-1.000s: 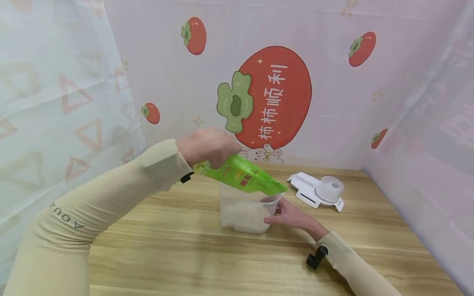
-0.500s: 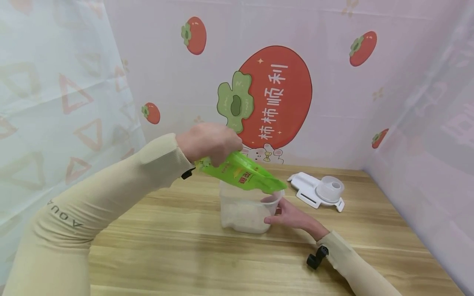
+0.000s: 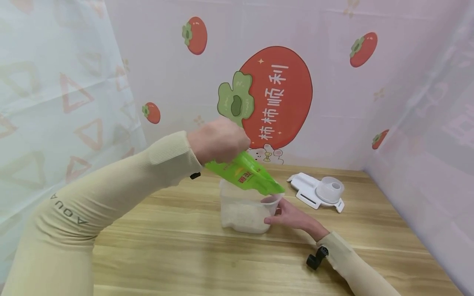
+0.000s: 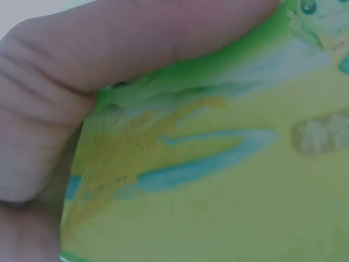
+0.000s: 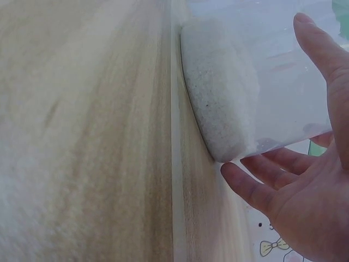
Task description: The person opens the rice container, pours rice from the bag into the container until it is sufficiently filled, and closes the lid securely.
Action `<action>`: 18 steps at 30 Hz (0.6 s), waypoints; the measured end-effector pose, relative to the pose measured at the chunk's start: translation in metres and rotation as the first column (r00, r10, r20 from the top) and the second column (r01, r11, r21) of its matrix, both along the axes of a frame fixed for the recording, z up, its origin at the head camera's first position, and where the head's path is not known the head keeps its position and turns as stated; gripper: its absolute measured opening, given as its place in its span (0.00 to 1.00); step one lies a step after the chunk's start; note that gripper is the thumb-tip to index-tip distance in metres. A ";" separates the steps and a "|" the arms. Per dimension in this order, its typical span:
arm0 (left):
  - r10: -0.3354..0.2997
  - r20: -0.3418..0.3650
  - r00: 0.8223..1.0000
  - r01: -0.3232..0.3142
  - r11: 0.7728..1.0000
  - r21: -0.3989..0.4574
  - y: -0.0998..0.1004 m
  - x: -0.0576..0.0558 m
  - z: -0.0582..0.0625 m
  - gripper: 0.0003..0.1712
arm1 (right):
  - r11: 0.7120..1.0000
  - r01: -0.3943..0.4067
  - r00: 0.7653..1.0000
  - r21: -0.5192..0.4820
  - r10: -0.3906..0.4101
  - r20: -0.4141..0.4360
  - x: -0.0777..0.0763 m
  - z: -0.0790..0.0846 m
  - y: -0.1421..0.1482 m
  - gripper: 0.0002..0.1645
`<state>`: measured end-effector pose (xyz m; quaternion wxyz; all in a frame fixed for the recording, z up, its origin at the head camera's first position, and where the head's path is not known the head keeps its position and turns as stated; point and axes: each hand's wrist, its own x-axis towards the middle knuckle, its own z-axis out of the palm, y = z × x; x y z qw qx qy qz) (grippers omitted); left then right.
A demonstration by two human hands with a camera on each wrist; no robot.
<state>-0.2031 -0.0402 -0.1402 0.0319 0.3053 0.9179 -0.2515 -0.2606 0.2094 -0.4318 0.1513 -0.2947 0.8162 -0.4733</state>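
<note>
Green rice bag (image 3: 249, 174), clenched in the left hand (image 3: 221, 142), slants, we judge, for pouring. The right hand (image 3: 290, 215), clasping widely, presumably steadies the translucent container (image 3: 233, 198).

The bag (image 3: 247, 174) looks glossy, the container (image 3: 228, 195) smooth plastic, the table (image 3: 166, 250) wood-grained.

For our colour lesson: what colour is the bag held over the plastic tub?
Best seen in the head view, the bag is bright green with red lettering.
</note>
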 end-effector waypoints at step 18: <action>0.052 0.078 0.996 -0.051 0.999 -0.008 0.003 0.002 -0.007 0.10 | 1.000 -0.010 1.000 -0.014 0.010 0.030 0.001 -0.001 -0.002 0.41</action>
